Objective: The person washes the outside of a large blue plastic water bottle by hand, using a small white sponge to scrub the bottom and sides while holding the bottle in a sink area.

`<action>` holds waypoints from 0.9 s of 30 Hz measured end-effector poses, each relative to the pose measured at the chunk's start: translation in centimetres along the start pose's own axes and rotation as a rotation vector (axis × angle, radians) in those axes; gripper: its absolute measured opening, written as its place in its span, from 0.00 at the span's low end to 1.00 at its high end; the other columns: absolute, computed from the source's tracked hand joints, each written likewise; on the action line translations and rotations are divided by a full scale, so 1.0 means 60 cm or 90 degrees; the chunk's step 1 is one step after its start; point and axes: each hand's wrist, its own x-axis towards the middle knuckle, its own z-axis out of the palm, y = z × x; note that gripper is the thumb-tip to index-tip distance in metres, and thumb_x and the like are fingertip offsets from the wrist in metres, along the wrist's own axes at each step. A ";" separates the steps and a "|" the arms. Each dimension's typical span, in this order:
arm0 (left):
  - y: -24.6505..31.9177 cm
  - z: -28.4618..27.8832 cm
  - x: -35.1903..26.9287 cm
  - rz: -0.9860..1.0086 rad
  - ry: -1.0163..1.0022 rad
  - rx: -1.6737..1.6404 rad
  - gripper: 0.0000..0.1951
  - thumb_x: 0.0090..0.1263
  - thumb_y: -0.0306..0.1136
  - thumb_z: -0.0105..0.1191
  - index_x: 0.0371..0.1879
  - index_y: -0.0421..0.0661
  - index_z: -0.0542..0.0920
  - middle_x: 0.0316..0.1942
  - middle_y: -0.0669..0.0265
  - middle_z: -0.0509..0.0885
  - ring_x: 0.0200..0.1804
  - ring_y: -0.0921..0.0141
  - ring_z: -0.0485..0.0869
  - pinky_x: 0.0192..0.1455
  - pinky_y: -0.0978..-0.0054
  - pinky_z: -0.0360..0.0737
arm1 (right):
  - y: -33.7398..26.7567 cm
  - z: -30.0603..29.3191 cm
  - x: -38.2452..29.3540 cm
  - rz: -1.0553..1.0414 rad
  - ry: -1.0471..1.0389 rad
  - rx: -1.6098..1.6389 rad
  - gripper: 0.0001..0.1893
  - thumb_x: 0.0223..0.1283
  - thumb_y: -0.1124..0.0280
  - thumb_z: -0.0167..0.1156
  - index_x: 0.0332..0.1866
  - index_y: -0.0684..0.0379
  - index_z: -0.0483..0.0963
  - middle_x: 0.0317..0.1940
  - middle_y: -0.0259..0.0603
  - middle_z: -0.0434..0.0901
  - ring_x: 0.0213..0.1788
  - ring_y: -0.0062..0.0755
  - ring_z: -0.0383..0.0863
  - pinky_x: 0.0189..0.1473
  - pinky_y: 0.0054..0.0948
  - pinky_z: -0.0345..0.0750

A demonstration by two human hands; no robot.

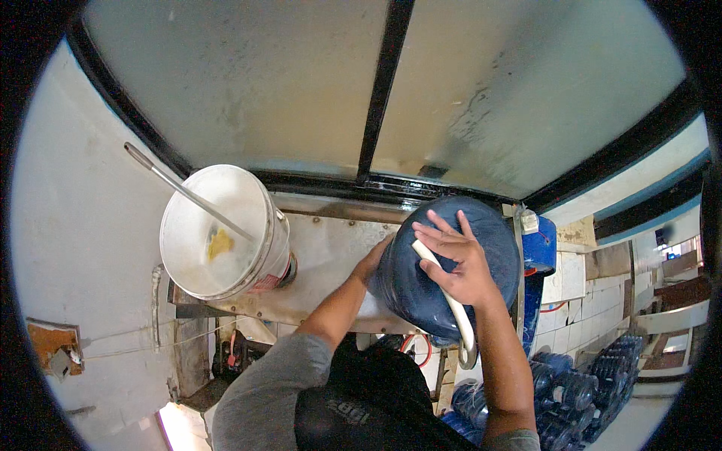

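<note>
A large dark blue plastic water jug (496,237) stands on the metal counter (327,242), its broad round end towards me. My left hand (373,262) holds the jug's left side, with the fingertips hidden against it. Over the round end, my right hand (462,270) has a white-handled tool (461,318) between thumb and palm, while its other fingers spread out above the plastic. The tool's curved metal end (467,356) hangs past the jug's near edge; its exact kind is unclear.
At left stands a white plastic bucket (276,237) with a long metal-handled utensil (194,197) leaning inside and something yellow (220,243) within. Framed translucent panels (282,84) rise behind the counter. A blue container (538,248) sits at right. Several water jugs (569,389) are stacked lower right.
</note>
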 end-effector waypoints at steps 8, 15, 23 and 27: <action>-0.164 -0.014 -0.045 0.154 0.341 -0.238 0.29 0.87 0.52 0.39 0.70 0.41 0.78 0.62 0.55 0.87 0.59 0.59 0.88 0.71 0.56 0.81 | -0.003 -0.015 0.002 0.023 -0.007 -0.126 0.24 0.63 0.62 0.69 0.66 0.46 0.83 0.73 0.28 0.79 0.87 0.47 0.56 0.83 0.72 0.28; 0.011 0.089 -0.035 0.082 0.175 -0.086 0.26 0.86 0.50 0.44 0.71 0.44 0.77 0.64 0.62 0.85 0.62 0.66 0.86 0.68 0.63 0.82 | -0.013 -0.016 -0.006 -0.012 -0.059 -0.096 0.26 0.61 0.61 0.70 0.67 0.45 0.84 0.70 0.31 0.82 0.87 0.52 0.56 0.83 0.67 0.26; 0.050 0.135 -0.069 0.151 0.189 0.016 0.31 0.84 0.55 0.46 0.72 0.42 0.76 0.67 0.59 0.82 0.66 0.66 0.83 0.72 0.67 0.77 | -0.014 -0.014 0.003 -0.024 -0.078 -0.109 0.28 0.59 0.59 0.71 0.68 0.42 0.82 0.73 0.26 0.79 0.88 0.50 0.53 0.83 0.70 0.27; 0.117 0.116 -0.008 -0.033 0.098 0.085 0.27 0.86 0.52 0.44 0.71 0.45 0.78 0.65 0.59 0.84 0.60 0.65 0.87 0.65 0.67 0.83 | -0.019 -0.011 0.004 -0.016 -0.062 -0.097 0.26 0.60 0.60 0.71 0.66 0.44 0.84 0.71 0.29 0.81 0.87 0.51 0.53 0.83 0.68 0.26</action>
